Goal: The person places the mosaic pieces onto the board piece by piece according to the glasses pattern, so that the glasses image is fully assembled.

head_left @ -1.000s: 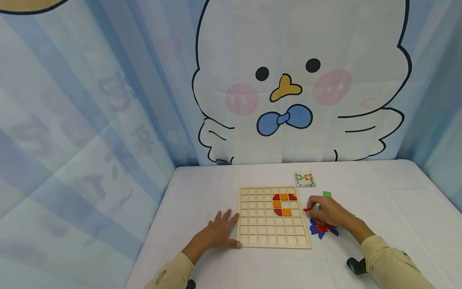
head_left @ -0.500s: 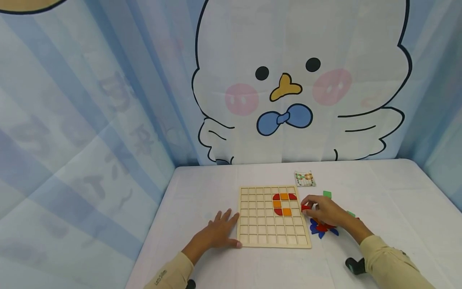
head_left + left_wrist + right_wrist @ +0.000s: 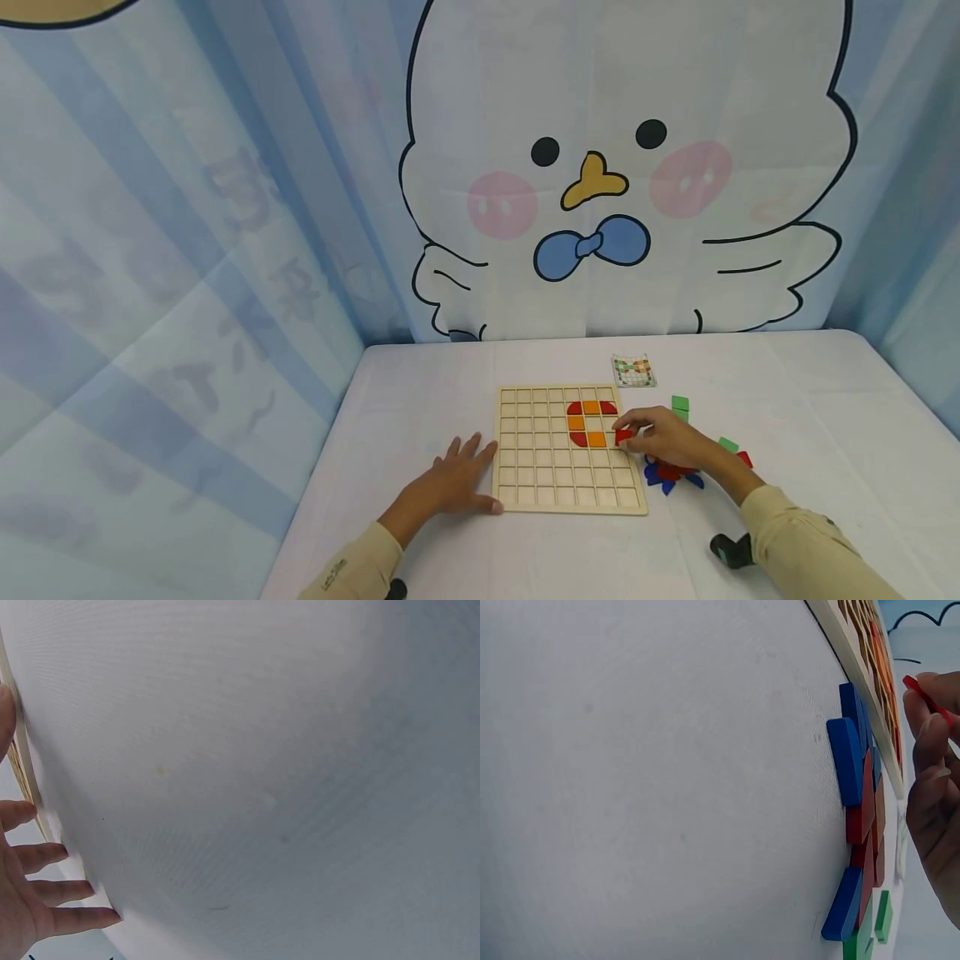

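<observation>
A wooden grid board (image 3: 540,477) lies on the table, with red and orange tiles (image 3: 575,423) set in cells at its upper right. My left hand (image 3: 453,482) rests with spread fingers at the board's left edge; its fingers (image 3: 75,919) also show in the left wrist view. My right hand (image 3: 667,437) pinches a red tile (image 3: 622,436) over the board's right edge. In the right wrist view the same red tile (image 3: 928,701) stands on edge between thumb and fingertips.
Right of the board lies a pile of blue (image 3: 667,487), red and other tiles, partly hidden by my right hand. Green tiles (image 3: 680,404) lie behind it. A small pattern card (image 3: 633,372) sits beyond the board's far right corner. A printed curtain (image 3: 585,300) hangs behind the table.
My right hand has moved left with the red tile, from beside the pile to over the board's right edge. More of the green and red tiles shows behind it. My left hand stays put.
</observation>
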A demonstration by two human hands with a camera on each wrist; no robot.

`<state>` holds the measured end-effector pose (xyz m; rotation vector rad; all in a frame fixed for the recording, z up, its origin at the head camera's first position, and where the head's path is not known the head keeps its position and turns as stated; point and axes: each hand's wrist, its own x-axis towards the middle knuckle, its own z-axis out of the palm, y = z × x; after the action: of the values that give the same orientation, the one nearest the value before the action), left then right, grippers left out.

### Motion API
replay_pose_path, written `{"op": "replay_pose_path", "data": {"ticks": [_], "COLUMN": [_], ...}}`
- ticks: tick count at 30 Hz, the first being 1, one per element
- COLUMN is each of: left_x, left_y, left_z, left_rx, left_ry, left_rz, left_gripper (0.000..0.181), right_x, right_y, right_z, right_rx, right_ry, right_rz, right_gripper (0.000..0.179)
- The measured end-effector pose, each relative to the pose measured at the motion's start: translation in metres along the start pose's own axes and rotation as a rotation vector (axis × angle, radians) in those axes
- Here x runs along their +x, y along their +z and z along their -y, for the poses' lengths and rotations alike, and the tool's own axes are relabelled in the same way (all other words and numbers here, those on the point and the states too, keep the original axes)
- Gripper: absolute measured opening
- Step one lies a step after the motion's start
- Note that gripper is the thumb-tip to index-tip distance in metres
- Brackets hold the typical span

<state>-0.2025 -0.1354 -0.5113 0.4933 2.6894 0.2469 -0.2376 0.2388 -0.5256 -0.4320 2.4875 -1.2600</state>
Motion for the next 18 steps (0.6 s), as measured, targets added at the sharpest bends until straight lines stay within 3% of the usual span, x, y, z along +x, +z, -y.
{"op": "replay_pose_path", "data": {"ticks": [5, 18], "left_x": [0.002, 0.003], "left_y": [0.002, 0.004], "left_z": [0.002, 0.003], "left_rx": [0.002, 0.001], "left_ry": [-0.003, 0.001], "left_rz": [0.003, -0.002], "left_gripper": [0.100, 0.100], "right_x": [0.003, 0.012], "right_y": [0.005, 0.006], "right_z": [0.001, 0.002], "right_rx": [0.004, -0.212], "right_ry": [-0.011, -0.044], "right_rz": [0.009, -0.030], "right_gripper": [0.029, 0.028]}}
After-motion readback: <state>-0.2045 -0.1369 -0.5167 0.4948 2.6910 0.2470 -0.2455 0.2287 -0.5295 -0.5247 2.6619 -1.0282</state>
